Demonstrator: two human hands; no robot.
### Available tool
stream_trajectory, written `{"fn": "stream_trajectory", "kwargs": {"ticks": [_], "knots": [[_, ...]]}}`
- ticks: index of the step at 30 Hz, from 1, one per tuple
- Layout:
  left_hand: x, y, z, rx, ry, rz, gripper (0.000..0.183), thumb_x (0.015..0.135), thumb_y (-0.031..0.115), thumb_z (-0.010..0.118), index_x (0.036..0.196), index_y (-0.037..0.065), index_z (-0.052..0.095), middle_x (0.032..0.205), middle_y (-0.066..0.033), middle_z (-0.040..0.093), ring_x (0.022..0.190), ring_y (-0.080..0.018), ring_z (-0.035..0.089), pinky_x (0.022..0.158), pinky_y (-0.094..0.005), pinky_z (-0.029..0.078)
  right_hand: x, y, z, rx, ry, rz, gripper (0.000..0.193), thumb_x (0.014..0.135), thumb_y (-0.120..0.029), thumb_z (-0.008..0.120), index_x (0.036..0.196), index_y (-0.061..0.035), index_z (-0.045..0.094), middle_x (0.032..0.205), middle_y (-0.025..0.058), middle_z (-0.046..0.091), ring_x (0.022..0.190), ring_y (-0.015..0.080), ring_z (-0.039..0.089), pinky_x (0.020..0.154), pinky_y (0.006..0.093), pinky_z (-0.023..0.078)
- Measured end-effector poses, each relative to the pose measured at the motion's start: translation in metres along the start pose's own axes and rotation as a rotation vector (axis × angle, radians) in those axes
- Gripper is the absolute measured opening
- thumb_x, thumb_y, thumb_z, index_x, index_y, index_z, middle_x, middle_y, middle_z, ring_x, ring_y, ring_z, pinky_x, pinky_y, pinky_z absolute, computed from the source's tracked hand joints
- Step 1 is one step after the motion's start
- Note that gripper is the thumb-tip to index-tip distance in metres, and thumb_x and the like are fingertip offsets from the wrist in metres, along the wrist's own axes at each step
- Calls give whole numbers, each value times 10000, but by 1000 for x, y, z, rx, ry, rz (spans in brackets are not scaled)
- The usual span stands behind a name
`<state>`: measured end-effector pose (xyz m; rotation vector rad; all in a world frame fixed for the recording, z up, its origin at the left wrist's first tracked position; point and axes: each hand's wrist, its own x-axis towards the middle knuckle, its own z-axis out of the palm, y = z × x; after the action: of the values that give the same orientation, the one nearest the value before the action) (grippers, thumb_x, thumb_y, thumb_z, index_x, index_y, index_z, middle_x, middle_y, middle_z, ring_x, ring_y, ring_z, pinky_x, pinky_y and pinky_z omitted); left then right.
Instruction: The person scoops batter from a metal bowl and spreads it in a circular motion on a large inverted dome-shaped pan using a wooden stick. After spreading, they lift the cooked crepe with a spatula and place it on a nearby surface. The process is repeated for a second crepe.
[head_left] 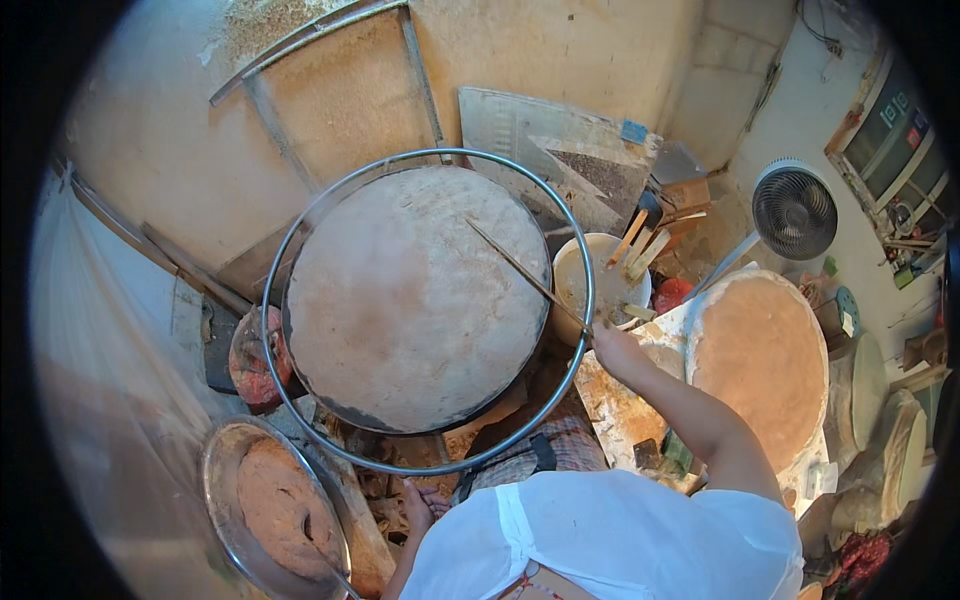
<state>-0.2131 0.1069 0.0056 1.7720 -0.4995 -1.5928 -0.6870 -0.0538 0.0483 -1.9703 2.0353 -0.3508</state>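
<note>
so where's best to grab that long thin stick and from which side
Probably by the near end of the stick, coming from the person's right: the right hand holds it there, beside the metal ring, while its long, slim shaft slants forward and left over the round grey disc.

the broad disc point(400, 300) is showing mottled grey with a faint pinkish patch; across it, the stick point(525, 272) is looking brown. around the disc, the hoop point(590, 265) is gleaming silver; below it, cloth point(580, 435) is showing muted plaid, a shirt point(620, 530) white.
</note>
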Motion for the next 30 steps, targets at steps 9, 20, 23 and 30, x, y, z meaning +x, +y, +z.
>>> {"fn": "stream_trajectory", "kwargs": {"ticks": [9, 20, 23, 30], "knots": [[26, 0, -39, 86, -64, -98, 784, 946, 645, 207, 961, -66, 536, 583, -123, 582, 460, -218, 578, 420, -314, 485, -100, -27, -27, -69, -246, 463, 269, 913, -203, 479, 1106, -21, 434, 833, 252, 645, 786, 420, 642, 688, 525, 495], [18, 31, 18, 1068, -658, -1, 565, 973, 507, 384, 1111, -9, 569, 919, -161, 652, 863, -261, 632, 752, -344, 491, -64, 43, -105, -71, -191, 533, 384, 832, -332, 642, 871, 51, 635, 789, 252, 641, 735, 385, 642, 683, 450, 504], [19, 33, 20, 1108, -693, -52, 588, 964, 506, 405, 1202, -14, 545, 1104, -215, 629, 1041, -320, 606, 879, -386, 465, -7, 57, -85, 329, -149, 642, 412, 812, -348, 636, 893, 55, 662, 795, 204, 665, 743, 322, 655, 680, 412, 511], [-5, 84, 35, 1238, -699, -69, 555, 962, 475, 438, 1200, -15, 544, 1041, -228, 642, 993, -327, 626, 837, -381, 477, 10, 67, -20, 538, -492, 798, 147, 798, -75, 579, 812, 66, 620, 721, 178, 651, 525, 216, 622, 533, 347, 515]]}}
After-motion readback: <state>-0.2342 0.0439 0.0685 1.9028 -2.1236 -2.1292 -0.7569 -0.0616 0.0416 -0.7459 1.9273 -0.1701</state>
